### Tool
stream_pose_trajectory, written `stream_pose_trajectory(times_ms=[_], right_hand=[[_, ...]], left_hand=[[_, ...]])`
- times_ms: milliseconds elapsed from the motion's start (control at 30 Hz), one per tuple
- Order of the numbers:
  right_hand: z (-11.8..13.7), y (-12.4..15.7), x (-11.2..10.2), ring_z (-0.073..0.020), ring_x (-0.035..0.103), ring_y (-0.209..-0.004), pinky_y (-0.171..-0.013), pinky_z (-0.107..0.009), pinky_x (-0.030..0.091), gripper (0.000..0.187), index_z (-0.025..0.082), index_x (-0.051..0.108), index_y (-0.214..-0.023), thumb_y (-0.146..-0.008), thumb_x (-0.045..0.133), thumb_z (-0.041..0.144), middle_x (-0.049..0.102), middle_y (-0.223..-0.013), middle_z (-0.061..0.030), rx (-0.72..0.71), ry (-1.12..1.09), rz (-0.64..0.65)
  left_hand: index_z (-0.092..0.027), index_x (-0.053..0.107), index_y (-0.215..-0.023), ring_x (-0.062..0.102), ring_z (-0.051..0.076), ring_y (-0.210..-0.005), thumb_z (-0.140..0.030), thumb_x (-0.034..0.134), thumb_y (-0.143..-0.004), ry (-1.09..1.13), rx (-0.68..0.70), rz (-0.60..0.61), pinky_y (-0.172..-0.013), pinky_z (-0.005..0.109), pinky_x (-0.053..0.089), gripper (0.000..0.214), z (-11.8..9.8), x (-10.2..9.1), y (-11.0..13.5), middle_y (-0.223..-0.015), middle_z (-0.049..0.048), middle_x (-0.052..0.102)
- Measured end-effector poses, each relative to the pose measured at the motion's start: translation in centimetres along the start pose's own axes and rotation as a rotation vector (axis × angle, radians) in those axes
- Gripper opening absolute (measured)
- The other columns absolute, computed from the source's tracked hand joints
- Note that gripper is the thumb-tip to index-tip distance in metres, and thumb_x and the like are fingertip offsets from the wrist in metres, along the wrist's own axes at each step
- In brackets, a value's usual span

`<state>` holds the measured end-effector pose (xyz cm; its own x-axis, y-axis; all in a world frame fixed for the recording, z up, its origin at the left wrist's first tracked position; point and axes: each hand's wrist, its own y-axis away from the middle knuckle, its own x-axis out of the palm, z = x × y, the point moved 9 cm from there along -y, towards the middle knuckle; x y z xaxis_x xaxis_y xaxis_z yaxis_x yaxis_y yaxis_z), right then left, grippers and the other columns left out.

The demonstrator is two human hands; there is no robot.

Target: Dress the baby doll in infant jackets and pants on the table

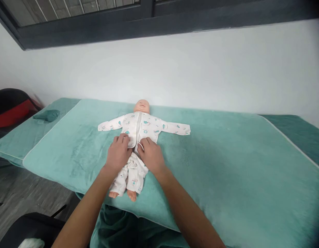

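Observation:
A baby doll (141,105) lies on its back on the green bed cover, arms stretched out sideways. It wears a white printed jacket (151,124) that parts down the front, and matching white trousers (135,174) with bare feet below. My left hand (118,151) is closed at the lower hem of the jacket's left-hand panel. Across the gap, my right hand (151,153) pinches the bottom edge of the other panel, where a bit of white trim shows at the fingertips. Part of the doll's waist is hidden by both hands.
The green-covered bed (226,172) runs along a white wall (174,72) under a dark window frame (97,29). A black and red chair (14,110) stands at the left. Nearer, a black seat (30,229) holds a pale item (31,243).

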<state>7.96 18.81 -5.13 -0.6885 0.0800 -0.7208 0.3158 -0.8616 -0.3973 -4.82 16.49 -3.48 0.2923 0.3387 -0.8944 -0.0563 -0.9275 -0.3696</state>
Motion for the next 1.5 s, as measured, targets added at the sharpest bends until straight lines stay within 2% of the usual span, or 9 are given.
stream_pose_trajectory(times_ms=[100,233,400,500,600,700,933,1333,1500], right_hand=[[-2.8,0.1,-0.8,-0.0163,0.051,-0.061,-0.059,-0.03,0.04,0.019,0.024,0.05,-0.083,-0.097,0.048,0.037,0.052,-0.069,0.002,0.194,-0.374,-0.104],[-10.1,2.7,-4.0,-0.0139,0.05,-0.06,-0.054,-0.027,0.044,0.025,0.024,0.049,-0.086,-0.089,0.057,0.048,0.049,-0.07,0.0042,0.43,-0.741,-0.404],[-17.2,8.8,-10.1,-0.0167,0.05,-0.063,-0.06,-0.032,0.042,0.021,0.022,0.054,-0.08,-0.084,0.062,0.041,0.054,-0.07,-0.0012,0.668,-0.294,-0.66],[-15.1,9.5,-9.8,-0.0193,0.055,-0.072,-0.067,-0.035,0.046,0.018,0.021,0.058,-0.085,-0.087,0.06,0.039,0.06,-0.079,-0.0048,0.551,-0.174,-0.586],[-9.9,7.8,-5.1,-0.0196,0.06,-0.08,-0.072,-0.034,0.05,0.017,0.022,0.061,-0.093,-0.092,0.058,0.038,0.064,-0.088,-0.0053,0.297,-0.284,-0.247],[-5.5,6.9,-1.6,-0.0196,0.062,-0.09,-0.078,-0.035,0.053,0.015,0.022,0.063,-0.102,-0.094,0.059,0.035,0.066,-0.101,-0.007,0.091,-0.321,-0.035],[-3.1,6.6,-0.5,-0.0217,0.062,-0.103,-0.092,-0.04,0.051,0.008,0.024,0.064,-0.098,-0.093,0.062,0.03,0.067,-0.106,-0.0083,-0.07,-0.36,0.12],[-3.8,5.1,0.5,-0.0197,0.057,-0.085,-0.078,-0.034,0.048,0.009,0.023,0.052,-0.088,-0.097,0.051,0.028,0.061,-0.092,-0.0054,-0.14,-0.201,0.192],[-5.1,4.5,-0.6,-0.0177,0.056,-0.074,-0.07,-0.032,0.047,0.01,0.024,0.051,-0.091,-0.099,0.048,0.03,0.06,-0.082,-0.0017,-0.051,-0.171,-0.016]], left_hand=[[-0.021,0.062,-0.092,0.06,0.024,-0.09,-0.029,0.052,-0.096,0.224,-0.169,-0.133,-0.079,0.036,0.046,0.014,2.3,-1.1,0.1,-0.099,0.0075,0.067],[-0.019,0.055,-0.083,0.056,0.016,-0.073,-0.046,0.055,-0.091,0.845,-0.63,-0.399,-0.069,0.029,0.047,0.028,10.9,-0.5,2.0,-0.077,0.0002,0.058],[-0.019,0.057,-0.09,0.06,0.013,-0.084,-0.031,0.071,-0.072,1.188,-0.827,-0.694,-0.079,0.028,0.051,0.026,17.9,1.9,5.1,-0.092,0.0006,0.061],[-0.018,0.067,-0.093,0.059,0.013,-0.083,-0.029,0.073,-0.073,1.073,-0.645,-0.485,-0.08,0.025,0.047,0.024,16.7,2.1,4.6,-0.09,0.0011,0.065],[-0.018,0.071,-0.089,0.056,0.015,-0.077,-0.034,0.072,-0.077,1.093,-0.434,0.007,-0.072,0.026,0.044,0.02,12.6,3.9,3.6,-0.082,0.0017,0.065],[-0.019,0.071,-0.085,0.056,0.016,-0.077,-0.039,0.069,-0.082,1.099,-0.277,0.241,-0.069,0.027,0.044,0.021,10.0,3.6,3.7,-0.083,0.003,0.064],[-0.023,0.076,-0.096,0.061,0.02,-0.085,-0.042,0.065,-0.085,1.035,-0.111,0.39,-0.075,0.031,0.051,0.024,9.2,2.2,5.1,-0.102,0.0077,0.068],[-0.023,0.07,-0.09,0.058,0.018,-0.085,-0.041,0.069,-0.085,0.992,-0.012,0.58,-0.078,0.029,0.049,0.019,8.8,2.6,5.4,-0.104,0.0064,0.065],[-0.021,0.06,-0.087,0.059,0.022,-0.105,-0.042,0.06,-0.092,0.911,-0.036,0.278,-0.092,0.033,0.047,0.021,9.3,1.2,3.8,-0.117,0.0099,0.063]])
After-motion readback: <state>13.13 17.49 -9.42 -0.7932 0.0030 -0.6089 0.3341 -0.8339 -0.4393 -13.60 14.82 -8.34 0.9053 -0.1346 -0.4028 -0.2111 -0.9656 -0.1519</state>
